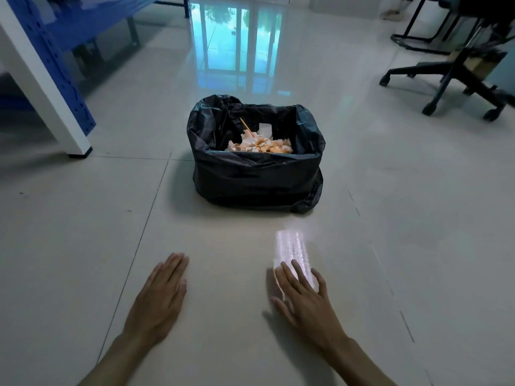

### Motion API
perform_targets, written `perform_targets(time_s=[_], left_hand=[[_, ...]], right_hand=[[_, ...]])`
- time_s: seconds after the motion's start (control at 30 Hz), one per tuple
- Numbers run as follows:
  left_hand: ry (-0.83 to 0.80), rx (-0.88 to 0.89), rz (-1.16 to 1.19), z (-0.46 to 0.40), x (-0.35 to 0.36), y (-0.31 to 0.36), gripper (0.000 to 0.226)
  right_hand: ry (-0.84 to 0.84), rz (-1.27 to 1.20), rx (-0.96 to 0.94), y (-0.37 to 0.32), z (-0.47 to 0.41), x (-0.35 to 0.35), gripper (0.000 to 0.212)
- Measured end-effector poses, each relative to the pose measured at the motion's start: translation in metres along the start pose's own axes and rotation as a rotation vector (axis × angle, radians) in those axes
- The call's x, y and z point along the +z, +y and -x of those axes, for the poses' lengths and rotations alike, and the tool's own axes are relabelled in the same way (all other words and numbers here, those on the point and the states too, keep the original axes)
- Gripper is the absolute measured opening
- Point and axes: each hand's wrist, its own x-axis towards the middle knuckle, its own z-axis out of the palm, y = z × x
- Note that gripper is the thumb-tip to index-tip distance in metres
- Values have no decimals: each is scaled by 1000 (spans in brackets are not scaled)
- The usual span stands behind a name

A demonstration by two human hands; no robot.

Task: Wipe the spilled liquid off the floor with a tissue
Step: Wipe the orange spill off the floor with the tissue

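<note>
A white tissue [291,247] lies flat on the pale tiled floor [223,316], blurred by motion. My right hand [302,295] presses on its near end with fingers spread, palm down. My left hand [160,295] rests flat on the floor to the left, fingers together, holding nothing. I cannot make out any liquid on the tiles around the tissue.
A bin lined with a black bag [256,174] stands just beyond the hands, with several orange-stained crumpled tissues [260,144] inside. A white table leg [44,87] and blue rack [53,48] are at the left. Office chair bases [457,82] stand at the far right.
</note>
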Motion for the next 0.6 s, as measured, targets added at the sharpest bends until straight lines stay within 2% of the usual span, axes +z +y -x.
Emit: perform_targets(time_s=[0.13, 0.37, 0.5, 0.6], left_hand=[[-10, 5, -17, 2, 1, 1, 59], [-10, -10, -10, 2, 2, 3, 58], [-7, -5, -12, 1, 3, 2, 57], [-4, 4, -14, 1, 4, 1, 57]], right_hand=[[83, -2, -52, 1, 11, 1, 45], [50, -83, -72, 5, 23, 13, 56], [47, -66, -101, 9, 24, 12, 53], [40, -87, -84, 12, 18, 9, 37]])
